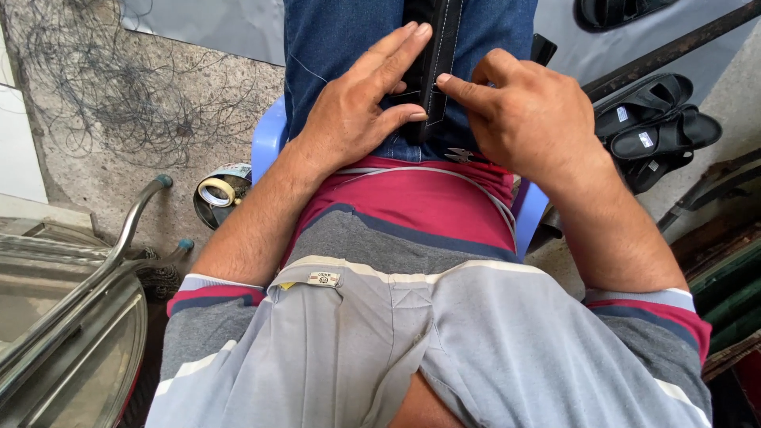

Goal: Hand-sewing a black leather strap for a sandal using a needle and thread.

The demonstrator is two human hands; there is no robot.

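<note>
Black strap (432, 59) lying along the lap on blue jeans (333, 47), left hand (357, 103) flat beside it, fingers spread, thumb touching its edge, right hand (527, 119) curled, forefinger tip pressing the strap, sandals (658, 127) on floor at right, tape roll (218, 190) at left
</note>
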